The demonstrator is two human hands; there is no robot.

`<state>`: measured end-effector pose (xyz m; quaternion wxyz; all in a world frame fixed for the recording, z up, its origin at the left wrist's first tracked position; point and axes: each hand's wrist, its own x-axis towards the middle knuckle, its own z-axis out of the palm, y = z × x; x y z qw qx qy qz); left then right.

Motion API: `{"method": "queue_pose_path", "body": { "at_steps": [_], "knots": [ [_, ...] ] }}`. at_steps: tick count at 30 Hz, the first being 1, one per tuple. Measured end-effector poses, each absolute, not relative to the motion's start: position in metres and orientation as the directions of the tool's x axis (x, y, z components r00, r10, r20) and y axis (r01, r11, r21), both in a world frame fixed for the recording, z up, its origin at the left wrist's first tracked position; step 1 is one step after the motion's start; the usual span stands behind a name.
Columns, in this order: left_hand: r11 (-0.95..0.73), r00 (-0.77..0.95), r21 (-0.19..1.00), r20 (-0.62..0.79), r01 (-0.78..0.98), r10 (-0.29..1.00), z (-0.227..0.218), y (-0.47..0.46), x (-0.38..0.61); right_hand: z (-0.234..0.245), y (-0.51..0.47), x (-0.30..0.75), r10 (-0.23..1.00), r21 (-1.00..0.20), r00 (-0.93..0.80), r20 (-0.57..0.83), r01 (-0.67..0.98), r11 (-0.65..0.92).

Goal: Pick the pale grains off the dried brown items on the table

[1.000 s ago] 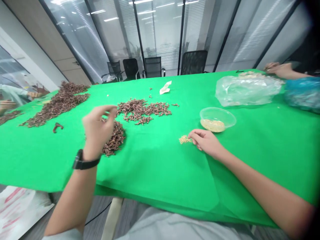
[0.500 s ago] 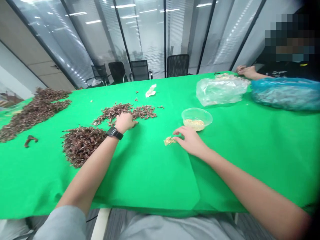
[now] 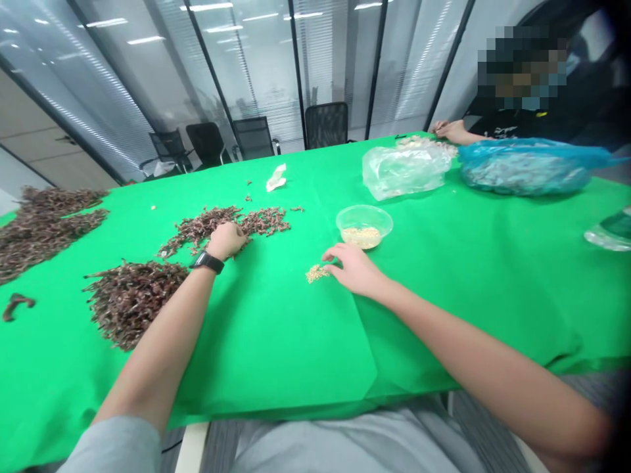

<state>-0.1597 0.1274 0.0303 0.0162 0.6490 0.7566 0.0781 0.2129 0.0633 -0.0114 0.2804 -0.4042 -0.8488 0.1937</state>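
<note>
My left hand (image 3: 227, 240), with a black watch (image 3: 207, 263) on its wrist, reaches down into a loose spread of brown, dried, twiggy pieces (image 3: 269, 221). Its fingers are bent and mostly hidden behind the back of the hand, so what they hold cannot be seen. My right hand (image 3: 355, 269) rests low over the cloth, thumb and fingers apart, beside a small heap of pale yellow grains (image 3: 316, 273). Just behind it stands a clear plastic bowl (image 3: 382, 220) with similar grains in the bottom. A denser brown mound (image 3: 133, 299) lies by my left forearm.
More brown pieces (image 3: 49, 226) cover the far left. A clear plastic bag (image 3: 407, 171), a full blue bag (image 3: 527, 167) and a crumpled white scrap (image 3: 277, 177) lie on the green cloth (image 3: 296, 348). Another person's hand (image 3: 451, 130) is at the far right.
The view has swung right, so everything sits further left. My left fingers have drawn in a little at the brown spread. My right hand stays beside the grain heap.
</note>
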Motion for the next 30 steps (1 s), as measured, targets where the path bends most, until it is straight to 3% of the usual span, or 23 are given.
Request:
{"method": "queue_pose_path", "body": {
  "at_steps": [8,15,17,19,21,23,27,30],
  "knots": [
    [0.182,-0.186,0.053,0.072,0.982,0.98,0.031,0.121,-0.158,-0.009,0.06,0.21,0.798,-0.555,-0.52,0.306,0.583,0.593],
    [0.132,-0.167,0.148,0.256,0.98,0.952,0.045,0.115,-0.159,-0.011,0.062,0.211,0.8,-0.551,-0.521,0.297,0.591,0.589],
    [0.103,-0.179,0.238,0.325,0.966,0.929,0.051,0.112,-0.151,-0.012,0.062,0.211,0.8,-0.541,-0.523,0.294,0.599,0.59],
    [0.029,-0.187,0.417,0.343,0.908,0.92,0.054,0.104,-0.132,-0.014,0.062,0.211,0.802,-0.534,-0.528,0.281,0.608,0.587],
    [-0.059,-0.15,0.7,0.233,0.712,0.961,0.051,0.091,-0.106,-0.016,0.062,0.209,0.806,-0.533,-0.53,0.264,0.616,0.58],
    [-0.077,-0.015,0.873,0.096,0.481,0.995,0.041,0.074,-0.075,-0.018,0.062,0.208,0.808,-0.533,-0.531,0.254,0.62,0.575],
    [-0.028,0.108,0.942,-0.009,0.334,0.994,0.007,0.042,-0.028,-0.019,0.063,0.207,0.809,-0.537,-0.526,0.262,0.617,0.575],
    [-0.123,0.147,0.877,0.06,0.465,0.987,-0.008,0.03,-0.013,-0.014,0.06,0.204,0.81,-0.586,-0.485,0.329,0.568,0.578]
  ]
}}
